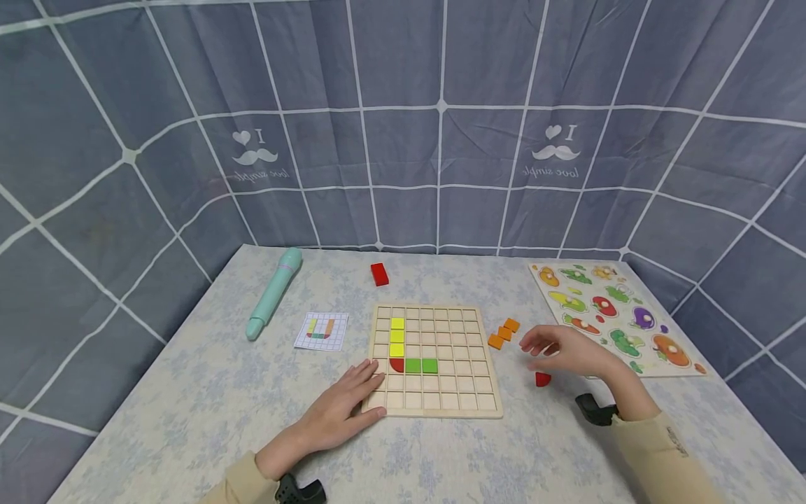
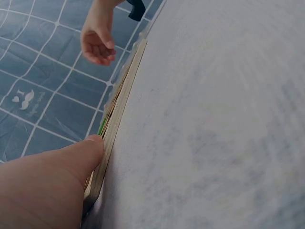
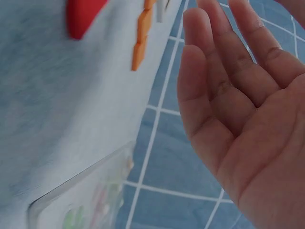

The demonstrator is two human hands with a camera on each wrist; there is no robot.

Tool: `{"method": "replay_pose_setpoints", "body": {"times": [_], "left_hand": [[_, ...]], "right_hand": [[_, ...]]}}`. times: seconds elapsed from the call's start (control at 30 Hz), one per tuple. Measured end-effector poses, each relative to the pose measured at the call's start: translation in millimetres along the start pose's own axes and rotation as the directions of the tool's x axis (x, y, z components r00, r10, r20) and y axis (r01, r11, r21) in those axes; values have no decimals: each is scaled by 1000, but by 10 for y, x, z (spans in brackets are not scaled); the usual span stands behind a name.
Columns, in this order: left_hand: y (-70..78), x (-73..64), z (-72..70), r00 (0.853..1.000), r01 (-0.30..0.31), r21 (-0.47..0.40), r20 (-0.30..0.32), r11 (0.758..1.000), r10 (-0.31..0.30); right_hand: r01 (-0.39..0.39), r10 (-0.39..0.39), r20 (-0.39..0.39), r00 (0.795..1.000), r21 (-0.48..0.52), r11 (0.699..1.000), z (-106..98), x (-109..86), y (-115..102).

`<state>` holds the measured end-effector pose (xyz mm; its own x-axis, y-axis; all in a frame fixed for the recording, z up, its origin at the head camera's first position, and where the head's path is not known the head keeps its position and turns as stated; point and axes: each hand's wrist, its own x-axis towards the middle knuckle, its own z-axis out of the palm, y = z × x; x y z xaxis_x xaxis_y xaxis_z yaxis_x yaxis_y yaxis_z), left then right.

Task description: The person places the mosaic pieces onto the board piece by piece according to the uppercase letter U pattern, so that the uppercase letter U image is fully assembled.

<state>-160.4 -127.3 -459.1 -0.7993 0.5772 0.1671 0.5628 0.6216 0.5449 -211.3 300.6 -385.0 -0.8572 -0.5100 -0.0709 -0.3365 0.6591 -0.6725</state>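
My left hand (image 1: 345,404) lies on the left edge of a wooden grid board (image 1: 466,418), its fingers extended. In the left wrist view the thumb (image 2: 85,155) touches the board's rim. Set in the grid are a column of yellow tiles (image 1: 397,336), a red rounded tile (image 1: 397,365) at its foot, and two green tiles (image 1: 421,366) in a row to the right. My right hand (image 1: 569,350) hovers right of the board, fingers loosely bent and holding nothing. Just below it lies a red rounded tile (image 1: 543,379). Three orange tiles (image 1: 504,334) lie between that hand and the board.
A pattern card (image 1: 321,332) lies left of the board, with a teal stick-shaped object (image 1: 273,294) beyond it. Behind the board is a red block (image 1: 379,274). A vegetable puzzle board (image 1: 620,315) occupies the right side. Blue gridded cloth (image 1: 403,154) hangs around the table.
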Motion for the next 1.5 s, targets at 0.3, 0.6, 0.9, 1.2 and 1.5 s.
{"method": "replay_pose_setpoints", "body": {"times": [0.3,0.6,0.9,1.2,1.5], "left_hand": [[-1,-3,3,1000,7,3,2,1000,-7],[8,0,-2,1000,3,1,4,1000,-3],[6,4,-4,1000,4,-3,9,1000,-4],[9,-3,-4,1000,0,-9,3,1000,0],[8,1,-3,1000,0,-3,0,1000,0]], "right_hand": [[-46,43,47,998,57,997,74,-85,174],[-41,35,77,996,90,995,148,-122,222],[-52,45,75,996,92,994,173,-129,259],[-50,46,54,998,79,996,188,-126,295],[-53,50,37,998,92,994,201,-124,306]]}}
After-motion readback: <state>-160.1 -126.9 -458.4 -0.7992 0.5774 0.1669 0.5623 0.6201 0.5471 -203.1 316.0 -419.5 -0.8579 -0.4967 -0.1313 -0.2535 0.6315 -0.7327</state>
